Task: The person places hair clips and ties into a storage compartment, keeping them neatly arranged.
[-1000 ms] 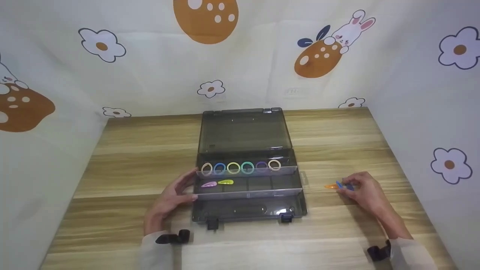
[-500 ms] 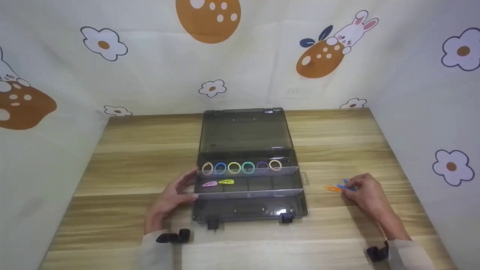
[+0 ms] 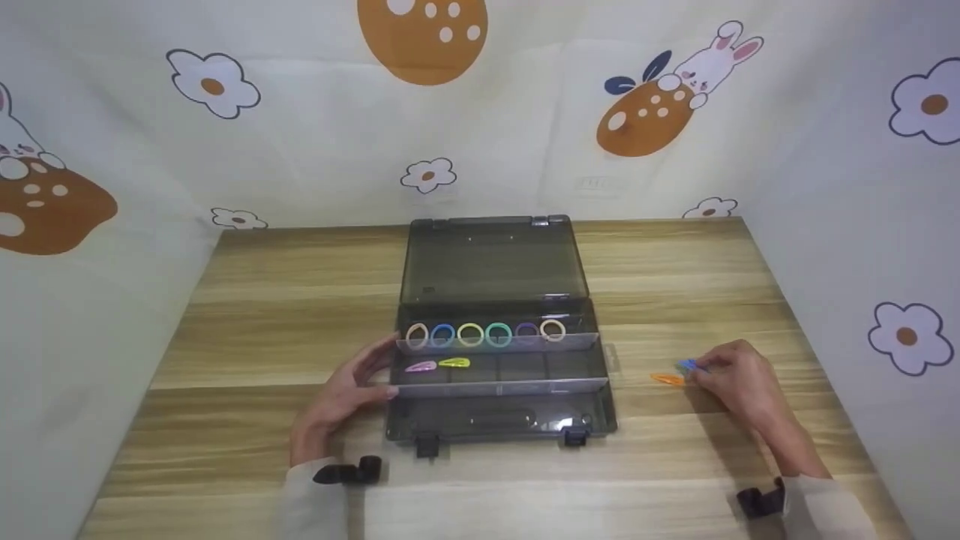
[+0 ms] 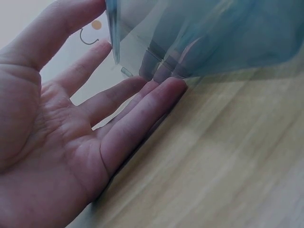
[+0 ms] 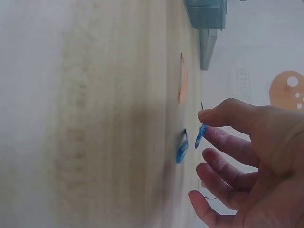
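My right hand (image 3: 739,379) pinches a blue snap hair clip (image 5: 200,136) between thumb and index finger, the other fingers loosely bent. In the right wrist view this clip appears just off the table. Beside it on the wood lie a second blue hair clip (image 5: 182,147) and an orange hair clip (image 3: 667,379). With fairly straight fingers, my left hand (image 3: 341,397) touches the left side of an opened dark see-through case (image 3: 499,416). Inside its middle row, at the left, are a pink hair clip (image 3: 421,367) and a yellow one (image 3: 454,362).
Several coloured hair ties, including a green one (image 3: 499,334), stand in the case's back row. The lid (image 3: 495,259) leans back toward the printed curtain (image 3: 517,150). Two latches (image 3: 427,446) stick out at the front. Wooden tabletop (image 3: 262,315) surrounds the case.
The fingers of my right hand have shifted among the blue clips and now pinch one. The orange clip has turned slightly. My left hand stays at the case's side.
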Available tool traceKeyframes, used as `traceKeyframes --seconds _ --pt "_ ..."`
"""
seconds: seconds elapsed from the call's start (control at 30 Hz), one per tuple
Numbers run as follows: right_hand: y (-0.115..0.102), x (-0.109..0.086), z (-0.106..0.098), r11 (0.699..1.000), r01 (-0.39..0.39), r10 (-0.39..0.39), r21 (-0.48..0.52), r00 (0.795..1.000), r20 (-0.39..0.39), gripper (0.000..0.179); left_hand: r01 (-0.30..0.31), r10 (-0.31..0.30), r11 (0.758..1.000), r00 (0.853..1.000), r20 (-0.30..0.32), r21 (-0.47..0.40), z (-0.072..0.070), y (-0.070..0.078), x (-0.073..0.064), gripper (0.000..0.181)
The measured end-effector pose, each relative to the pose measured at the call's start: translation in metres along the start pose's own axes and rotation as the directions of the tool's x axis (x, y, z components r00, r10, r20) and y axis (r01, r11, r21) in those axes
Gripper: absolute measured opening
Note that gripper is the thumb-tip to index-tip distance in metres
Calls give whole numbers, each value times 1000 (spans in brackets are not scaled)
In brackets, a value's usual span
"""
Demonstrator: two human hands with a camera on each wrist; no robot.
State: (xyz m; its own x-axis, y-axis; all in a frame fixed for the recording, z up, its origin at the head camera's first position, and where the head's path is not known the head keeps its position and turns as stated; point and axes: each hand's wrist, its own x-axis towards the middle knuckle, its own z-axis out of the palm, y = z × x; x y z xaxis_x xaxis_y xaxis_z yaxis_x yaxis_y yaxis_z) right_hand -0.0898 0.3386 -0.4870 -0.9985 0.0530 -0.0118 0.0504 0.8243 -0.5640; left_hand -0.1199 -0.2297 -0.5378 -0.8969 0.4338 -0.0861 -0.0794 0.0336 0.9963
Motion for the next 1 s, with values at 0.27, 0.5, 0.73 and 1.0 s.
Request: traceKeyframes --seconds 0.27,0.5,0.73,1.0 --pt "-23 10 -5 997 76 -75 20 997 -31 14 25 -25 1000 999 -26 17 1 2 -1 84" --pt "-47 18 0 986 163 -160 34 985 -71 8 -29 29 999 1000 13 36 -1 -1 0 84" --pt "-80 23 9 967 246 -240 59 967 -89 8 -18 18 1000 1000 13 12 -1 1 -1 86" --pt "-114 28 24 943 327 -324 65 944 -55 10 -2 2 999 1000 1 44 -1 -1 0 86"
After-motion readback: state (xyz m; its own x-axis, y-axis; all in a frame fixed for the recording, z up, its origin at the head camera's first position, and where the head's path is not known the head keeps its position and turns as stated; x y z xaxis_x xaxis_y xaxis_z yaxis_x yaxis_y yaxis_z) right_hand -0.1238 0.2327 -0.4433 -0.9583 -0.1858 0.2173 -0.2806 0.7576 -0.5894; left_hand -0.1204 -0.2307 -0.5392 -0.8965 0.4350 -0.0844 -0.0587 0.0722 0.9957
